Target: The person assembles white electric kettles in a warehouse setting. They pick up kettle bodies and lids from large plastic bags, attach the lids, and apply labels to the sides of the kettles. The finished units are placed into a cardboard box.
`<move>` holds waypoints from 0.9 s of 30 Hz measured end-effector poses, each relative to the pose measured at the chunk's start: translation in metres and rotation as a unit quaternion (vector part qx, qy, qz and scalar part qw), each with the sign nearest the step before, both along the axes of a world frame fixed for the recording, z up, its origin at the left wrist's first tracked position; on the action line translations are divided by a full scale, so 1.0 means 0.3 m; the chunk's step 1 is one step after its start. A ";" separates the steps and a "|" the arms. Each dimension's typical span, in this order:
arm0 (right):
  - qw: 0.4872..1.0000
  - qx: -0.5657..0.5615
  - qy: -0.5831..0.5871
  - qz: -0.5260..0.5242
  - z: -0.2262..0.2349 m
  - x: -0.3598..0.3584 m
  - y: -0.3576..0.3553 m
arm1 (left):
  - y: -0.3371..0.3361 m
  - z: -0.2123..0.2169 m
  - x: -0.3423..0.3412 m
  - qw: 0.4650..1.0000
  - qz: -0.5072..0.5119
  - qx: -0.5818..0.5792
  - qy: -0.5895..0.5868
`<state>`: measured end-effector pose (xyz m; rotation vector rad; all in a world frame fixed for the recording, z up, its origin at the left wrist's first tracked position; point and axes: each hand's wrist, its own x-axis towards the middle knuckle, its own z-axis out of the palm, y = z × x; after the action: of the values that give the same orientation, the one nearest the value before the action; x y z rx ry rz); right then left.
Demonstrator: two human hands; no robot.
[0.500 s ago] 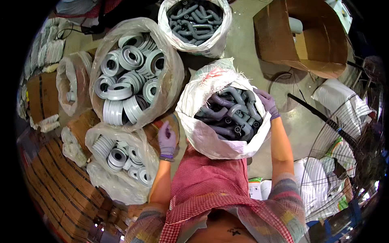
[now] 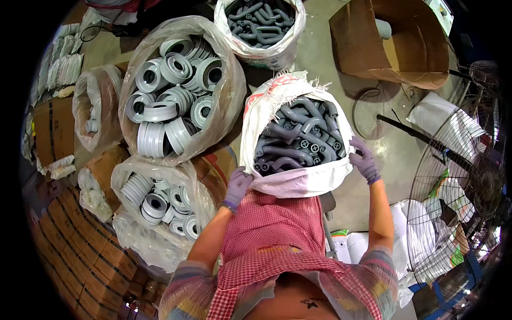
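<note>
A white woven sack (image 2: 298, 181) full of curved grey plastic pipes (image 2: 312, 125) stands in front of me, its rim folded outward. My left hand (image 2: 238, 186), in a purple glove, is closed on the sack's near left rim. At the right rim is my right hand (image 2: 365, 161), gloved the same way. Its fingers are bent but apart, the tips close to or touching the cloth. Several pipe ends inside the sack show round, spoked openings.
Clear plastic bags hold grey-white round flanged parts: a large bag (image 2: 234, 101) and a smaller one (image 2: 200, 208). Behind stands another pipe sack (image 2: 266, 57). A cardboard box (image 2: 362, 50) lies far right, a wire-caged fan (image 2: 448, 186) right. Strapped cartons (image 2: 85, 250) stack at left.
My left hand has moved right, from beside the sack onto its near left rim. My right hand has shifted lower along the right rim, with its fingers spreading. The pipes show more fully.
</note>
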<state>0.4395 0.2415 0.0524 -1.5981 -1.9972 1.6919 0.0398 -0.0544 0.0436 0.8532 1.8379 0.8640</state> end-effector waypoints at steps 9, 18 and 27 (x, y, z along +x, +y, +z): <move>0.916 0.294 -0.155 0.224 0.250 -0.278 -0.088 | 0.079 0.171 0.066 0.956 -0.089 -0.025 0.280; 0.918 0.207 -0.164 0.295 0.355 -0.109 -0.222 | 0.069 0.236 0.074 0.995 -0.091 -0.008 0.045; 0.918 0.315 -0.068 0.231 0.312 -0.134 -0.330 | -0.020 0.296 0.162 0.987 -0.141 0.032 0.070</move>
<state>0.3995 0.1425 0.1459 -1.0907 -2.7616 0.8483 0.0884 -0.0604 0.1324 1.2083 1.7609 0.6999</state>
